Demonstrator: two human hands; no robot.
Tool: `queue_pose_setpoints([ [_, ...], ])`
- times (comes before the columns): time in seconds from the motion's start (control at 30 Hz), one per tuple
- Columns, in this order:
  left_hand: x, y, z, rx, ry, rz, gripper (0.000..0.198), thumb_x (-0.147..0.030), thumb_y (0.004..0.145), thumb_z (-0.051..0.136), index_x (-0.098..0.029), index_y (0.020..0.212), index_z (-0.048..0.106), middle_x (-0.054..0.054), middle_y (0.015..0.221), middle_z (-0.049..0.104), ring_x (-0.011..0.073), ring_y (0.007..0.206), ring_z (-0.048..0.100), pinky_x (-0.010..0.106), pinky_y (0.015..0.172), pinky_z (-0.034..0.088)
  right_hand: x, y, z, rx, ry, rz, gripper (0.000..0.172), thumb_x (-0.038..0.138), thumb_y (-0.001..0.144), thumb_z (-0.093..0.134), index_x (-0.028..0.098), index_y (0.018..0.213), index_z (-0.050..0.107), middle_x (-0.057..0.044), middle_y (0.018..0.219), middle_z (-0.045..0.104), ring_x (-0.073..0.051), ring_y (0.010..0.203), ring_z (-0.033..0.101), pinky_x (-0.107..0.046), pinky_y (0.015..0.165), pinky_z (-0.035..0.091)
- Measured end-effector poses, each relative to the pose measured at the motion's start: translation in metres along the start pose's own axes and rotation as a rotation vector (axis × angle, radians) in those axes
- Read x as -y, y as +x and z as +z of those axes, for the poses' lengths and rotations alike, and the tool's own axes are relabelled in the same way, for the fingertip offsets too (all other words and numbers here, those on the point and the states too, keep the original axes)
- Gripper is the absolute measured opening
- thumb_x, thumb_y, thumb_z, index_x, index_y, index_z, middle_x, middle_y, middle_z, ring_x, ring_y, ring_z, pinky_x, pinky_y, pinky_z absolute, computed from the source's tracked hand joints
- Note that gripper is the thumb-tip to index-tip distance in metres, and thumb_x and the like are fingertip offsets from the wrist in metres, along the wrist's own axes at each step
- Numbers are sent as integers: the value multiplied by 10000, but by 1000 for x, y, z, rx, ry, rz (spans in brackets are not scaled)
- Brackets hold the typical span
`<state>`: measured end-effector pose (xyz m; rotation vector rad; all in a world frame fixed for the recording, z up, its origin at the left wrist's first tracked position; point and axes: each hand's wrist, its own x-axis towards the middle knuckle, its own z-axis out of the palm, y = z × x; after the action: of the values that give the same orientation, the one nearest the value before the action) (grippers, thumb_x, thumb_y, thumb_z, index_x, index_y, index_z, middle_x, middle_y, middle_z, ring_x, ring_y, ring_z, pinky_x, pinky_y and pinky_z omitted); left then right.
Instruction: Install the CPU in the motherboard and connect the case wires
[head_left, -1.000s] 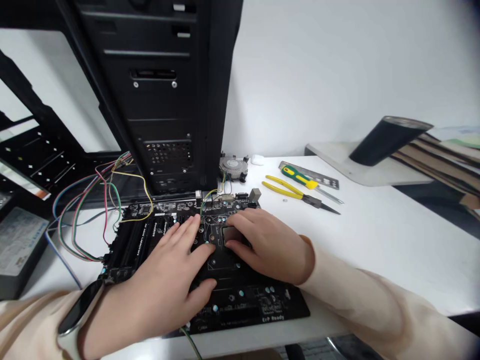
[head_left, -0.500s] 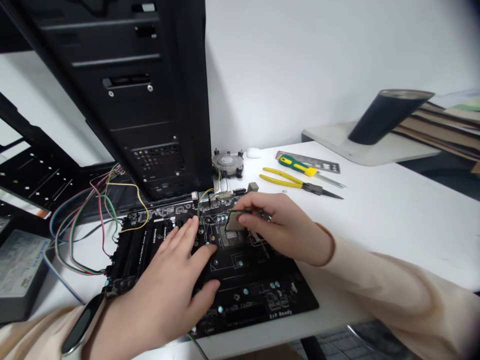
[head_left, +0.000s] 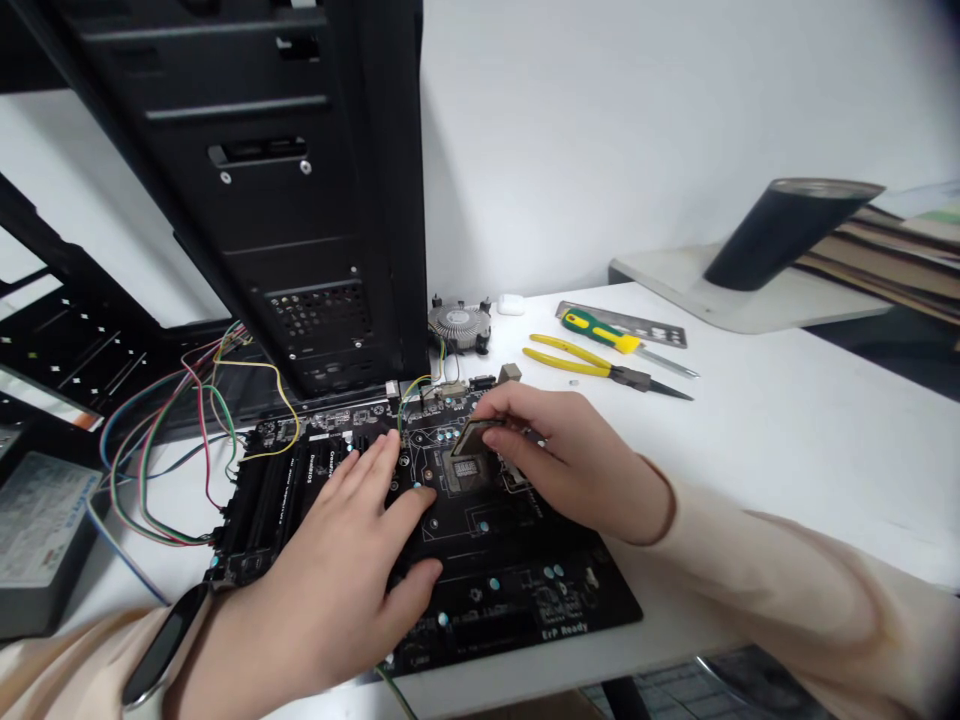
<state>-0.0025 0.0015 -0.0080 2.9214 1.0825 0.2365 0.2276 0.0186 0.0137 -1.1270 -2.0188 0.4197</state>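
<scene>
Pinched a thin square chip (head_left: 471,438) in the closed fingers (head_left: 516,446) of the right hand (head_left: 574,460), around the middle of the frame. Held the chip on a tilt over the pale socket (head_left: 466,468) of a black motherboard (head_left: 517,545), with one edge dipped low; could not tell from this angle about contact between chip and socket. Laid the left hand (head_left: 330,555) palm down across the left part of the motherboard, with fingers loosely spread and pointing toward the middle of the frame. Wore a dark-faced band (head_left: 166,645) on that wrist, at lower left.

Saw the motherboard flat on the white tabletop (head_left: 780,430), at lower middle, with coloured wires (head_left: 180,541) running to its left side. Saw a tall black computer case (head_left: 300,215) behind, at upper left, and a grey metal box (head_left: 45,515) at the left edge. Noted a round cooler (head_left: 459,322) just right of the case, beside a small white object (head_left: 512,304). Farther right, noticed yellow-handled pliers (head_left: 619,374) near a green and yellow screwdriver (head_left: 628,343), partly over a slotted metal plate (head_left: 664,331). At upper right, made out a dark cylinder (head_left: 787,235) on a pale base (head_left: 750,305), near brown stacked folders (head_left: 870,250).
</scene>
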Motion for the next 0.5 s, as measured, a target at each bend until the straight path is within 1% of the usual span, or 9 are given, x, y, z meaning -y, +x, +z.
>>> queue_pose_setpoints([
  [0.1, 0, -1, 0, -3, 1, -1, 356, -282, 846, 532, -137, 1165, 591, 342, 1406, 376, 477, 1311, 385, 643, 970, 407, -1, -1, 2, -18, -32, -22, 185, 102, 840, 459, 175, 912, 613, -27, 838, 696, -130, 732, 623, -246, 680, 483],
  [0.17, 0, -1, 0, -4, -3, 1, 360, -279, 844, 534, -137, 1170, 589, 341, 1410, 371, 475, 1317, 377, 641, 973, 405, -2, -1, 2, -42, -22, -2, 219, 122, 841, 462, 176, 968, 633, -49, 934, 711, -153, 818, 647, -283, 746, 503],
  [0.2, 0, -1, 0, -5, -6, 1, 361, -278, 843, 535, -138, 1172, 589, 340, 1413, 368, 473, 1320, 375, 640, 974, 405, -2, -1, 1, -54, 3, 18, 222, 135, 839, 470, 179, 977, 638, -52, 947, 712, -160, 830, 652, -297, 758, 509],
  [0.3, 0, -1, 1, -7, -17, -2, 362, -277, 841, 539, -141, 1172, 591, 335, 1422, 359, 468, 1319, 379, 639, 979, 401, -4, 2, -4, -97, 186, 121, 165, 170, 823, 501, 184, 927, 628, -36, 849, 700, -155, 740, 649, -298, 688, 528],
  [0.37, 1, -1, 1, -6, -24, -5, 362, -280, 842, 540, -144, 1173, 593, 327, 1424, 363, 464, 1320, 381, 637, 987, 396, -7, 6, -8, -166, 329, 219, 96, 186, 798, 537, 193, 869, 601, -22, 773, 676, -147, 672, 631, -288, 630, 528],
  [0.43, 1, -1, 2, -3, -28, -8, 366, -284, 842, 542, -148, 1178, 592, 318, 1425, 370, 460, 1324, 377, 635, 992, 393, -11, 10, -12, -255, 435, 319, 51, 191, 768, 572, 203, 818, 570, -12, 731, 655, -140, 640, 618, -291, 626, 532],
  [0.5, 2, -2, 2, -1, -25, -7, 372, -286, 841, 545, -150, 1184, 591, 315, 1426, 373, 458, 1328, 373, 634, 992, 395, -17, 13, -16, -327, 506, 393, 61, 182, 744, 590, 202, 785, 550, -6, 717, 641, -132, 637, 613, -300, 657, 536],
])
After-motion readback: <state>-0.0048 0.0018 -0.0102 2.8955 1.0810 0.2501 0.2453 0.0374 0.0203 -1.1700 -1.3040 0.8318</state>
